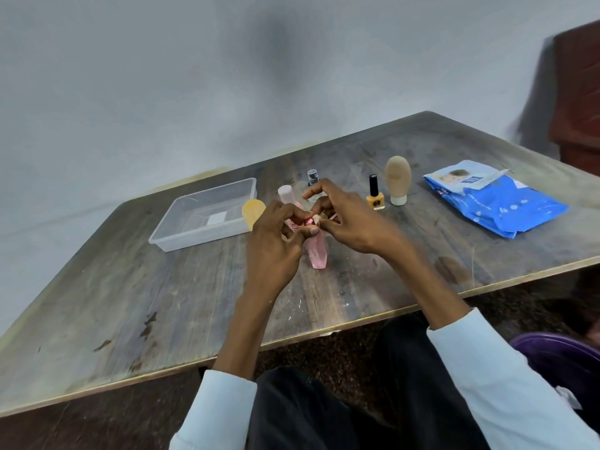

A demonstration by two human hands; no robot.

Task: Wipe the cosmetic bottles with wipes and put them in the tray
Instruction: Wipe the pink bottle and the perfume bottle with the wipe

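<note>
Left hand (pixel 276 235): fingers curled round pink bottle (pixel 316 251)
Right hand (pixel 344 219): fingers pinching its top
Tray (pixel 168 237): desk (pixel 130 303), left

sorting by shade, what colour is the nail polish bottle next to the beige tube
Orange-yellow glass with a black cap, on the nail polish bottle; the head view shows it clearly.
</note>
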